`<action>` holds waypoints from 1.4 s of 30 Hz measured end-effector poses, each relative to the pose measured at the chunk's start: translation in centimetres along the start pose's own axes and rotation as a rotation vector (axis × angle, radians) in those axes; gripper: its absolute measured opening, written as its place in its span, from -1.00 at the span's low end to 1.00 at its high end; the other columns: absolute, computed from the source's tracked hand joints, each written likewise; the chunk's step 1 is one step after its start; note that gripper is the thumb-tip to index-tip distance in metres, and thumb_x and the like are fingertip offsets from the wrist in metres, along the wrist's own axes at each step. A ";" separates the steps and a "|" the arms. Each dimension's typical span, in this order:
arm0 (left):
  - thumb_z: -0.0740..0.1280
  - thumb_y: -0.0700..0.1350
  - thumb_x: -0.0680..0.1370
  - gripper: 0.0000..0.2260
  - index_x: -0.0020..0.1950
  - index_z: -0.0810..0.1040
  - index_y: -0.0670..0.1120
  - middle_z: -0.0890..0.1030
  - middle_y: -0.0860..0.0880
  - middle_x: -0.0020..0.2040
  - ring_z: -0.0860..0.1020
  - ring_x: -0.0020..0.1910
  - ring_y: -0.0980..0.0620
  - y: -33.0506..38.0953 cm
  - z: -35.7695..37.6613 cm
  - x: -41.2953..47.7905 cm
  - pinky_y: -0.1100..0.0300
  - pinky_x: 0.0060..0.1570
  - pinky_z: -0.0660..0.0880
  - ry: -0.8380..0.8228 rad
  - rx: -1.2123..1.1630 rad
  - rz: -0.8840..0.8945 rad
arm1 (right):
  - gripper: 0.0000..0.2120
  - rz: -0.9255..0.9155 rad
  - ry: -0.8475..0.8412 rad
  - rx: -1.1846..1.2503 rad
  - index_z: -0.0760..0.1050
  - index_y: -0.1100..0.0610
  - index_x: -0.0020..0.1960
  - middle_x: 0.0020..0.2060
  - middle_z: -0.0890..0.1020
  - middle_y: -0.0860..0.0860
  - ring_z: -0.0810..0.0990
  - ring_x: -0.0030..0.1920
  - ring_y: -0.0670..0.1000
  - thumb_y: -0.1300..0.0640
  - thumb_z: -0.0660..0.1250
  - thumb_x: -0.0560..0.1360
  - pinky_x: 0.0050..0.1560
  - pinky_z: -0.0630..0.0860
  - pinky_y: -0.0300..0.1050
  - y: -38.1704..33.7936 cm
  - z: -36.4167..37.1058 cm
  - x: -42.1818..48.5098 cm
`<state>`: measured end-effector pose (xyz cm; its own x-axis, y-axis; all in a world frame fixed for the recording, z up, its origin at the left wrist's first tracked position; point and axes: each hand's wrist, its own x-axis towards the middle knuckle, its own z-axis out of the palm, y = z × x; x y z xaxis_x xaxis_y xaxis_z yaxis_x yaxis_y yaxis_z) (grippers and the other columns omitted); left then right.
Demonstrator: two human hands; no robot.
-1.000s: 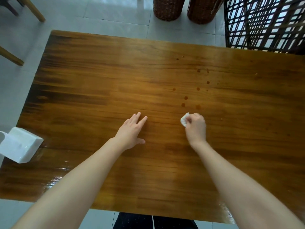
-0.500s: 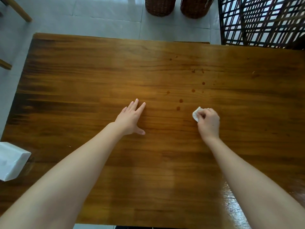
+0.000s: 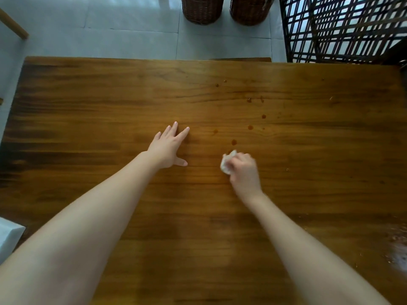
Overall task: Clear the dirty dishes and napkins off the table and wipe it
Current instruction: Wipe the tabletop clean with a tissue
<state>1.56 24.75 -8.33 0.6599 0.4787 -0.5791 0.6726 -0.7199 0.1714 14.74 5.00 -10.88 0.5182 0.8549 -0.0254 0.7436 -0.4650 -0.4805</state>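
**Across the worktop: brown spots under a bunched napkin**

Across most of the frame a broad wooden worktop point(image 3: 88, 106) is seen from above. Wiping is judged to be the step in hand, since only marks and bits are seen on the wood. Beyond its far edge two wicker baskets point(image 3: 201, 9) and a dark lattice screen point(image 3: 341, 29) are set on the tiled floor. At the left edge a white block point(image 3: 8, 236), perhaps a napkin pack, is cut off by the frame.

The left hand point(image 3: 167, 148) is laid flat on the wood, its grip open, with fingers straight and nothing held. It is probably placed there to steady the body during the reach. The right hand point(image 3: 242, 172) is blurred, its grip closed round a small white napkin point(image 3: 228, 165). The napkin is pressed to the wood just short of the nearest brown spots point(image 3: 234, 142). It is bunched tight, presumably so that pressure is concentrated on each spot.

Crumbs point(image 3: 396, 245) are scattered near the right edge, well apart from both hands.
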 end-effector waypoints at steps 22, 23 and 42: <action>0.56 0.07 0.32 0.02 0.57 -0.06 0.14 -0.09 -0.11 0.59 -0.04 0.55 -0.15 1.5 -0.4 2.4 -0.17 0.46 -0.02 0.012 0.009 -0.121 | -0.87 0.107 0.059 0.176 0.62 0.25 0.00 -0.14 0.59 0.07 0.50 -0.07 0.00 0.32 0.31 0.52 -0.03 0.46 -0.15 1.8 -0.4 6.3; 0.56 0.06 0.32 0.02 0.57 -0.06 0.14 -0.09 -0.11 0.59 -0.05 0.55 -0.15 1.6 -0.5 2.4 -0.17 0.46 -0.02 0.010 0.003 -0.122 | -0.86 0.112 0.058 0.172 0.62 0.25 0.01 -0.13 0.59 0.07 0.50 -0.05 0.00 0.31 0.30 0.53 -0.02 0.46 -0.14 1.9 -0.4 6.8; 0.58 0.05 0.29 0.07 0.57 -0.09 0.13 -0.10 -0.14 0.58 -0.04 0.55 -0.17 1.6 -0.1 3.3 -0.09 0.48 -0.01 -0.013 0.027 -0.139 | -0.81 -0.064 0.027 0.099 0.61 0.27 0.06 -0.09 0.63 0.12 0.55 -0.04 0.08 0.40 0.32 0.48 0.05 0.49 -0.07 -2.2 2.0 8.7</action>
<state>4.83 25.24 -9.87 0.5568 0.5684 -0.6057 0.7477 -0.6606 0.0675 16.72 13.95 -11.81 0.4831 0.8750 0.0317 0.7309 -0.3831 -0.5648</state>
